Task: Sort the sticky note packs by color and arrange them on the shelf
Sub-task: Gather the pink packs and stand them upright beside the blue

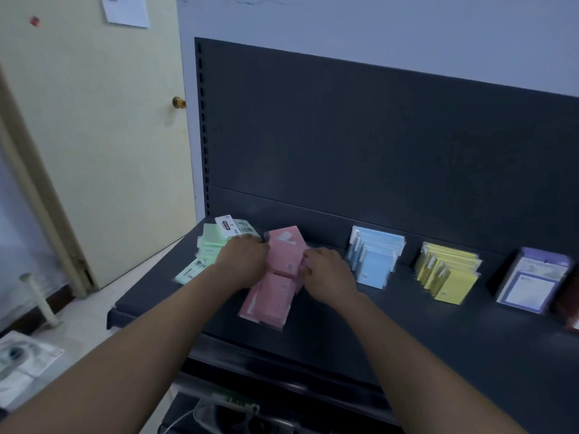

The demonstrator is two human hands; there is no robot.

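Observation:
A row of pink sticky note packs [275, 286] runs from the shelf's back toward its front on the dark shelf [391, 333]. My left hand [242, 261] grips the row's left side near the back. My right hand [329, 274] holds its right side, fingers curled on the pack edges. Green packs [210, 245] lie in a loose pile at the far left, partly hidden by my left hand, with a white-labelled pack [227, 227] on top. To the right stand neat rows of blue packs [374, 258], yellow packs [446, 274] and purple packs [532, 280].
The shelf's dark back panel [376, 136] rises behind the packs. A cream door [94, 136] with a brass knob stands at the left. Papers lie on the tiled floor at the lower left. A lower shelf level holds cables and a clear item below the front edge.

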